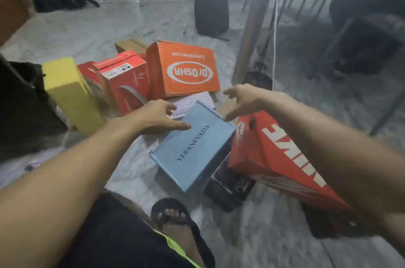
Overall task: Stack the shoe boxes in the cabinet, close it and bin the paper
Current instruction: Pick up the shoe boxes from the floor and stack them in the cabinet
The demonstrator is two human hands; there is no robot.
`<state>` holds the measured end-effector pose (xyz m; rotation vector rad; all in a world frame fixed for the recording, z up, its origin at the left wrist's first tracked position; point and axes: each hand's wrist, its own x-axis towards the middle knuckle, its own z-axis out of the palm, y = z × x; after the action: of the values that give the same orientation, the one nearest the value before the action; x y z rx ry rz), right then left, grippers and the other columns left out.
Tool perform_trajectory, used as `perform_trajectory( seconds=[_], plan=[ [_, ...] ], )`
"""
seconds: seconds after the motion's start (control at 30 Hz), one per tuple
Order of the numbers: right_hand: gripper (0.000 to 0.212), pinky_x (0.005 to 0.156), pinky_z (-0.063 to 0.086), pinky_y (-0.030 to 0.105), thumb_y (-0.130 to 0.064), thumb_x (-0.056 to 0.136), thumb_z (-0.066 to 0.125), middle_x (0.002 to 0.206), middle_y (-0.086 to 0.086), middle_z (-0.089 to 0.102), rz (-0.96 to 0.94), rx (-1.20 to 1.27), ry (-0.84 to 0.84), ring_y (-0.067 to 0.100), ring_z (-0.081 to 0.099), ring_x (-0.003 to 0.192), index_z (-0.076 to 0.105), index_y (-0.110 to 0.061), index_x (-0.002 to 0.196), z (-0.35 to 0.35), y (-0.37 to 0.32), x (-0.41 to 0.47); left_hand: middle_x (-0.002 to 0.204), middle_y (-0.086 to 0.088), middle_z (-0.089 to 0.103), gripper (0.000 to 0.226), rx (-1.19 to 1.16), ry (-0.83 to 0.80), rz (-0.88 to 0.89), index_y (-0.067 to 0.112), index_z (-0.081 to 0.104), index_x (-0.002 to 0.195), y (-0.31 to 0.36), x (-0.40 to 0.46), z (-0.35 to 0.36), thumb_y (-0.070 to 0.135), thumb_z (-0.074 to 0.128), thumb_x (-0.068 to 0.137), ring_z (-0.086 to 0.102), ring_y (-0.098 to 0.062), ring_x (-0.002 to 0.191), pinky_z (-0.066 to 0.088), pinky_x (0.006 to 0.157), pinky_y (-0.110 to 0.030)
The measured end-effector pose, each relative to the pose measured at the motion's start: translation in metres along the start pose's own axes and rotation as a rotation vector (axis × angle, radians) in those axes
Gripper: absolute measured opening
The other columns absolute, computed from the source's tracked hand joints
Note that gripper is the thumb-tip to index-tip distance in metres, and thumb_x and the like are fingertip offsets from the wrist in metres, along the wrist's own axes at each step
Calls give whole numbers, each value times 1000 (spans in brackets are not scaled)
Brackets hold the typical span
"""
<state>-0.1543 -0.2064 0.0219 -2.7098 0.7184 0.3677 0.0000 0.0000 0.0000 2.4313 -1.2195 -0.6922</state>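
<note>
Fingers spread on both hands: my left hand (156, 117) touches the blue box (192, 147) near its far corner, right hand (241, 101) hovers w/ nothing held. Blue box sits on floor (87, 33) btwn orange box (183, 70) & Nike box (274, 153).

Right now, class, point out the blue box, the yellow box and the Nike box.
blue box (192, 147): head view, middle of its lid.
yellow box (70, 94): head view, its top face.
Nike box (282, 149): head view, its lettered lid.
</note>
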Motion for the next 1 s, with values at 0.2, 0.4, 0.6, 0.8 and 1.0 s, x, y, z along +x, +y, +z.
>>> perform_trajectory(
  seconds=[0.2, 0.4, 0.6, 0.8, 1.0],
  plan=[
    [77, 102, 44, 29, -38, 70, 81, 137, 3, 57, 94, 156, 247, 20, 56, 123, 52, -16, 138, 19, 72, -44, 143, -8, 50, 96, -161, -124, 71, 13, 42, 144, 62, 17, 71, 67, 70, 69, 53, -22, 125, 43, 105, -40],
    [65, 95, 48, 32, -36, 75, 77, 133, 2, 59, 310, 407, 412, 18, 57, 120, 57, -15, 133, 52, 129, -85, 149, -7, 43, 90, -261, -117, 118, 13, 35, 147, 106, 21, 116, 59, 69, 77, 50, -21, 125, 43, 101, -33],
    [89, 89, 54, 47, -69, 49, 75, 128, 3, 60, 814, 565, 480, 29, 59, 116, 57, -26, 125, 112, 199, -131, 132, -5, 59, 58, -284, -102, 140, 17, 48, 138, 121, 19, 143, 45, 62, 89, 54, -14, 95, 44, 81, -26],
    [91, 106, 40, 46, -58, 68, 76, 146, 8, 44, 986, 865, 488, 34, 44, 131, 39, -21, 142, 145, 208, -159, 123, -7, 64, 46, -342, -151, 95, 12, 52, 133, 126, 24, 155, 38, 54, 95, 63, -22, 101, 50, 84, -32],
    [79, 103, 44, 45, -55, 72, 73, 140, 4, 52, 932, 861, 570, 31, 52, 124, 44, -22, 138, 142, 199, -160, 114, -11, 66, 31, -428, -149, 60, 11, 60, 120, 127, 26, 151, 29, 51, 96, 62, -26, 97, 51, 88, -37]
  ],
)
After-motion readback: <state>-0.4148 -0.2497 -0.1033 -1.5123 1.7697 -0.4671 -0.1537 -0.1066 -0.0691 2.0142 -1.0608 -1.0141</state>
